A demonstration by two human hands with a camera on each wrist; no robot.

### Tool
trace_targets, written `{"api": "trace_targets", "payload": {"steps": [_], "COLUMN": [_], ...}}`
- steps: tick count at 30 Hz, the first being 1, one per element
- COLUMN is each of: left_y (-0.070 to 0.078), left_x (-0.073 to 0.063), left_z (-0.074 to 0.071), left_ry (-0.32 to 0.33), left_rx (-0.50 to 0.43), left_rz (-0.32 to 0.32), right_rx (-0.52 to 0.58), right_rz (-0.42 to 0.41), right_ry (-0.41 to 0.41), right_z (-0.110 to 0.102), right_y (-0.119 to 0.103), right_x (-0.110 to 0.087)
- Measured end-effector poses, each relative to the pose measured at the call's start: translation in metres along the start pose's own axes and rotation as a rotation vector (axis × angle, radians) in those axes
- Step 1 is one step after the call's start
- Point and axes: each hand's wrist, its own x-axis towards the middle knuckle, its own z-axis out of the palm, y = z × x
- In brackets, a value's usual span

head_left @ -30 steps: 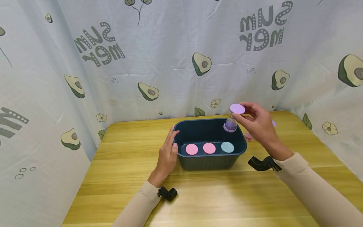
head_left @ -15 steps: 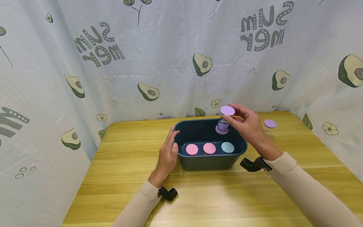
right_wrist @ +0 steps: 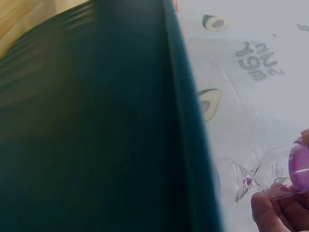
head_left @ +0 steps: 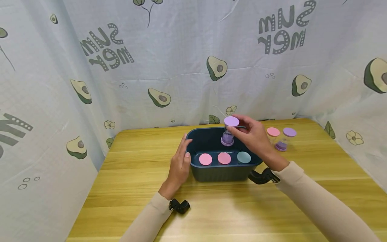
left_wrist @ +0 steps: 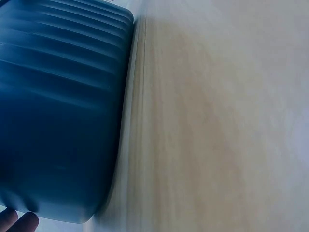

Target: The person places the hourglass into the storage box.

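Note:
My right hand (head_left: 249, 133) pinches a purple-capped hourglass (head_left: 231, 121) near its top, holding it upright over the dark blue bin (head_left: 223, 173). Purple sand shows in its lower bulb, and in the right wrist view its clear glass waist (right_wrist: 248, 181) is visible beyond the rim. At the bin's left end, my left hand (head_left: 179, 168) rests against the wall with fingers extended; two fingertips (left_wrist: 26, 222) show at the corner in the left wrist view. Inside the bin, along the near side, stand two hourglasses with pink caps (head_left: 205, 159) and one with a blue-grey cap (head_left: 243, 157).
Right of the bin, a pink-capped hourglass (head_left: 273, 131) and another purple-capped hourglass (head_left: 289, 132) stand on the wooden table (head_left: 127, 188). A white curtain (head_left: 181, 67) with avocado prints hangs behind the table and along its sides.
My right hand has carried the purple-capped hourglass leftward and slightly lower over the bin. The two hourglasses on the table have come into fuller view. The left hand stays in place.

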Motion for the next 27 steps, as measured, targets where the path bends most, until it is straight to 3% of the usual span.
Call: {"api": "trace_targets", "payload": {"steps": [21,27], "left_y": [0.001,0.000], "left_x": [0.000,0.000], "left_z": [0.001,0.000], "left_ry": [0.009,0.005], "left_rx": [0.002,0.008], "left_rz": [0.011,0.009], "right_rx": [0.056,0.046], "right_rz": [0.017,0.028], "right_ry": [-0.083,-0.117], "right_z": [0.035,0.040], "right_y": [-0.003,-0.024], "right_x": [0.009,0.008]}}
